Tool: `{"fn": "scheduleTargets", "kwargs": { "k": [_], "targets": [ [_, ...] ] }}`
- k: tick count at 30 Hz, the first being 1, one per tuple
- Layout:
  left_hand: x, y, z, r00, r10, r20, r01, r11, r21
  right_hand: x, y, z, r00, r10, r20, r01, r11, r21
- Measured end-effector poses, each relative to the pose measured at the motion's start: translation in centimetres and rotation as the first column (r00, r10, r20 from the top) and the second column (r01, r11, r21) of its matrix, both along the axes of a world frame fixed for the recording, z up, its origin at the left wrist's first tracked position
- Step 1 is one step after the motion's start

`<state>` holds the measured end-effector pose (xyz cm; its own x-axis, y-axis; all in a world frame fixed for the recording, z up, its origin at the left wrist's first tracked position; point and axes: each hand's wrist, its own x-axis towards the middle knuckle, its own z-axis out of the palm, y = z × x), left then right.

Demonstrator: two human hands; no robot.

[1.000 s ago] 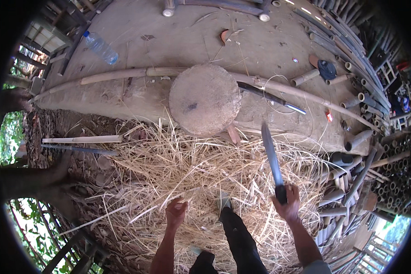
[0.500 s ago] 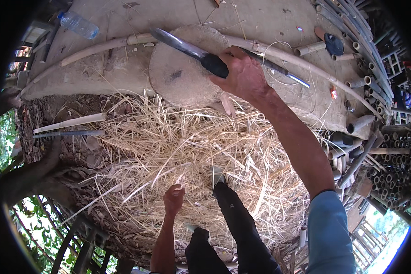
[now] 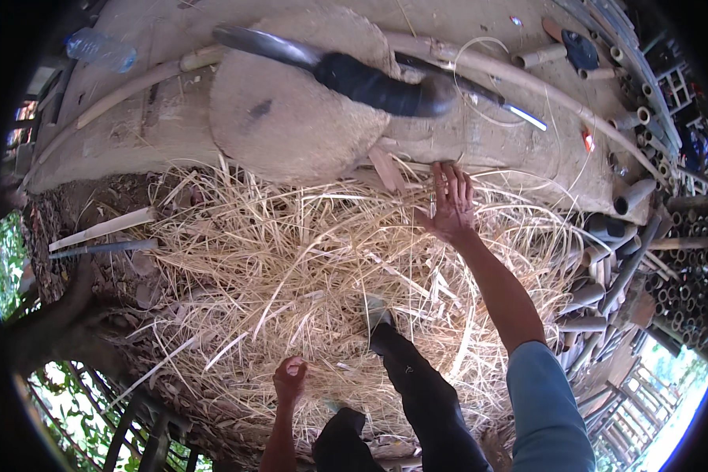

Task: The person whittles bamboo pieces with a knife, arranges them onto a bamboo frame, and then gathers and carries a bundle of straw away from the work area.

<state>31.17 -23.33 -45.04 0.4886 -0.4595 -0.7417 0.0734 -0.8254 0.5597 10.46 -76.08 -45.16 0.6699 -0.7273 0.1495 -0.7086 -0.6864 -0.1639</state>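
A machete [image 3: 279, 49] with a dark blade and a thick black handle lies across a round pale block [image 3: 283, 118]; the handle's end reaches past the block's right side. Below that handle, at the edge of the raised surface, my right hand [image 3: 451, 208] is held open over the straw-like strips, its fingers spread and nothing in them. Down low, left of my legs, my left hand [image 3: 289, 381] is closed, thumb and fingers curled together. Whatever sits in its fingers, if anything, is too small to make out.
Pale shavings and strips [image 3: 330, 244] cover the ground around my feet. A long bamboo pole [image 3: 519, 75] runs behind the block, near a dark tool with a shiny tip [image 3: 527, 118]. A plastic bottle [image 3: 101, 49] lies far left. Cut bamboo tubes [image 3: 684, 291] are stacked at right.
My right hand has let go of the machete and come down nearer, over the strips. The machete now lies on the block. My left hand has dropped slightly lower in view, still curled.
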Motion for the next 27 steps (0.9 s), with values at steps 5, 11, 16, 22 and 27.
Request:
{"fn": "scheduleTargets", "kwargs": {
  "k": [5, 11, 16, 22, 27],
  "targets": [
    [-0.4, -0.6, -1.9, 0.994, -0.054, 0.094, 0.053, 0.999, 0.005, 0.5, 5.5, -3.9, 0.996, -0.083, -0.028, 0.087, 0.982, 0.170],
    [-1.1, -13.8, 0.9, 0.808, -0.319, 0.496, 0.455, 0.872, -0.180, 1.5, 2.8, -3.1, 0.985, -0.006, -0.171, 0.058, 0.952, 0.300],
    [-0.9, -28.3, 0.5, 0.513, -0.305, 0.802, 0.741, 0.629, -0.235, 3.0, -0.8, -3.7, 0.994, 0.077, -0.079, -0.033, 0.892, 0.450],
    [-1.8, -40.6, -3.5, 0.414, -0.454, 0.789, 0.853, 0.496, -0.162, 3.2, -0.8, -6.6, 0.969, 0.042, -0.245, 0.080, 0.880, 0.468],
    [-1.6, -44.1, -6.1, 0.427, -0.609, 0.669, 0.856, 0.511, -0.082, 3.6, -1.8, -7.7, 0.971, 0.024, -0.238, 0.086, 0.892, 0.443]
  ]
}}
